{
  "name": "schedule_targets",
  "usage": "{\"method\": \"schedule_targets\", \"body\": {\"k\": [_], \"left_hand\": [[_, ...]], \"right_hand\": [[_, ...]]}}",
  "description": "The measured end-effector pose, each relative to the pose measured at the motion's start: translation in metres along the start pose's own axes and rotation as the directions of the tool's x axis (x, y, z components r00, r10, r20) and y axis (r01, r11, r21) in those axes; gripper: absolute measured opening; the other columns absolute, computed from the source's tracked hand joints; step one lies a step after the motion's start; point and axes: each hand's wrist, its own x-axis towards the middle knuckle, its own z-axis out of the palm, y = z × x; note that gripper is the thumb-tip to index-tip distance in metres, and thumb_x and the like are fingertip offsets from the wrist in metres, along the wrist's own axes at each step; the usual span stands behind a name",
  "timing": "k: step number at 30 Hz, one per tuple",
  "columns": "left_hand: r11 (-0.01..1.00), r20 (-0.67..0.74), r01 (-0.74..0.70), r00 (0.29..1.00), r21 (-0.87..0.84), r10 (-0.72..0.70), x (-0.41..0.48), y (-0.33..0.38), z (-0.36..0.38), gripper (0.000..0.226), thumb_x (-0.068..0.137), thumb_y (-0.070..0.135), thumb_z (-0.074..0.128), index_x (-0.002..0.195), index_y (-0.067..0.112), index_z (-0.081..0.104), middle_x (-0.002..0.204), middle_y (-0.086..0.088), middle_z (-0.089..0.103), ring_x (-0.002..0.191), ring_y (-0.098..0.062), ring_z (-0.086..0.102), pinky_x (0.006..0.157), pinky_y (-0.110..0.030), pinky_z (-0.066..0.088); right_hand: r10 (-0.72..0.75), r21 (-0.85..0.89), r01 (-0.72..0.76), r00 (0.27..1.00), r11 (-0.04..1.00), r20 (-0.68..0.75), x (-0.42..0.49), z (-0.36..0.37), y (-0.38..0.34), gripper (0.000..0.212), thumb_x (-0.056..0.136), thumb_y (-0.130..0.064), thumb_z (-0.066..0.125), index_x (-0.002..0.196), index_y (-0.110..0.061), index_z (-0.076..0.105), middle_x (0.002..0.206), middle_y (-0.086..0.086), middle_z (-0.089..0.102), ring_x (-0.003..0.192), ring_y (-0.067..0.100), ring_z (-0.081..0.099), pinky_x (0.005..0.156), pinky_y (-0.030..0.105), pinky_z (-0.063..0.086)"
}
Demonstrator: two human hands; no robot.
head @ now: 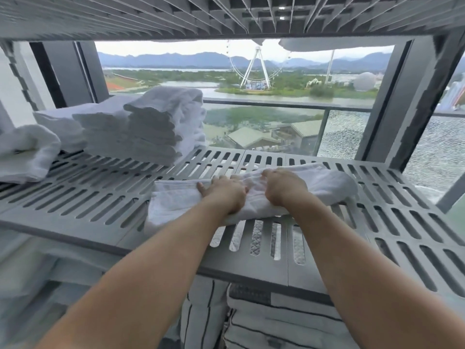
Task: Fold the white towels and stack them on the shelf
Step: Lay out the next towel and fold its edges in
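Head view: flat left hand [224,195] pins white terry towel [329,183] near slotted grey shelf's [100,200] front edge while right hand [283,188] clutches a fold.

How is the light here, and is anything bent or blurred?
Head view: daylight enters through the window behind the shelf, so the towel stack looks grey on its near side; the wide lens bows the shelf and the upper rack; the towel under the left hand and right hand is sharp; the lower left corner is blurred.

Towel stack [151,127] left; shelf [415,197] right bare.
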Motion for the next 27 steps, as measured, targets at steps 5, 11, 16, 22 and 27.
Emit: {"method": "schedule_targets", "body": {"k": [5,11,16,22,27], "left_hand": [[0.971,0.010,-0.236,0.972,-0.028,0.237,0.034,-0.019,-0.008,0.058,0.104,0.057,0.027,0.155,0.030,0.030,0.163,0.000,0.028,0.151,-0.024,0.022,0.119,-0.065,0.004],[0.881,-0.122,-0.471,0.878,-0.055,0.462,0.081,-0.035,-0.012,0.037,0.105,0.040,0.044,0.135,0.028,0.062,0.138,-0.003,0.062,0.128,-0.027,0.054,0.111,-0.044,0.038],[0.829,-0.328,-0.550,0.768,0.103,0.550,0.107,-0.035,-0.014,0.024,0.100,0.042,0.053,0.108,0.031,0.074,0.107,-0.001,0.075,0.103,-0.027,0.066,0.087,-0.035,0.052],[0.761,-0.470,-0.622,0.625,0.182,0.623,0.143,-0.025,-0.044,0.023,0.102,0.034,0.051,0.103,0.028,0.074,0.093,0.000,0.076,0.081,-0.025,0.071,0.070,-0.032,0.057],[0.757,-0.337,-0.613,0.680,0.227,0.651,0.167,-0.016,-0.032,0.022,0.104,0.032,0.047,0.105,0.025,0.067,0.104,-0.001,0.070,0.089,-0.025,0.067,0.072,-0.035,0.052]], "right_hand": [[0.091,-0.001,-0.091,0.995,0.996,-0.049,0.010,0.006,0.008,0.041,0.096,-0.011,0.040,0.135,-0.017,0.053,0.136,0.010,0.056,0.121,0.029,0.055,0.092,0.040,0.048],[0.190,0.022,-0.189,0.969,0.982,-0.160,0.031,0.012,0.019,0.027,0.095,-0.015,0.051,0.118,-0.015,0.065,0.120,0.008,0.061,0.110,0.027,0.058,0.094,0.040,0.052],[0.173,-0.043,-0.189,0.956,0.981,-0.237,0.052,0.006,0.023,0.018,0.088,-0.025,0.054,0.099,-0.022,0.068,0.101,0.003,0.064,0.104,0.026,0.055,0.095,0.041,0.042],[0.194,0.133,-0.168,0.955,0.977,-0.225,0.078,-0.015,0.036,0.016,0.084,-0.020,0.060,0.097,-0.022,0.069,0.099,0.006,0.071,0.092,0.026,0.062,0.082,0.035,0.051],[0.214,0.111,-0.198,0.963,0.974,-0.164,0.094,-0.002,0.047,0.015,0.090,-0.029,0.065,0.101,-0.020,0.070,0.107,0.006,0.070,0.095,0.023,0.060,0.081,0.030,0.046]]}}
